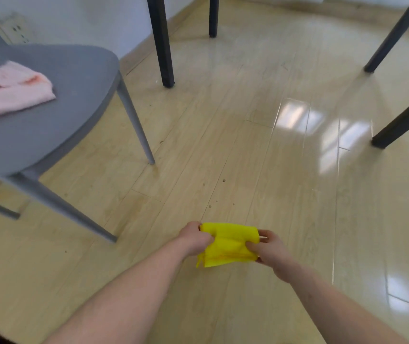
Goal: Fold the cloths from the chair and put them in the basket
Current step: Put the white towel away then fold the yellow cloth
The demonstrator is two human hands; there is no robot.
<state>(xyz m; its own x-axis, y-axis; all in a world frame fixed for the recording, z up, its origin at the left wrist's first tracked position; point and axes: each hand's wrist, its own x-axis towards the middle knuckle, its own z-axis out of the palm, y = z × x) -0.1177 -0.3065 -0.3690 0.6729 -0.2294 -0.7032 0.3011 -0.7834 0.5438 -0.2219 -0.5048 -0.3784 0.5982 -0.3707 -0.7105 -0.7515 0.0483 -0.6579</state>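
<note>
Above the floor [223,150], in front of me, I hold the yellow cloth [228,244] between both hands. My left hand [194,237] grips its left edge; my right hand [269,249] pinches its right edge. It looks partly folded. For a clean fold, I should keep the edges aligned and taut. A pink cloth [9,90] waits on the chair [74,78]. No basket is in view.

No text, label, brand or number can be read anywhere. The cloths, chair and floor bear no legible marks.
</note>
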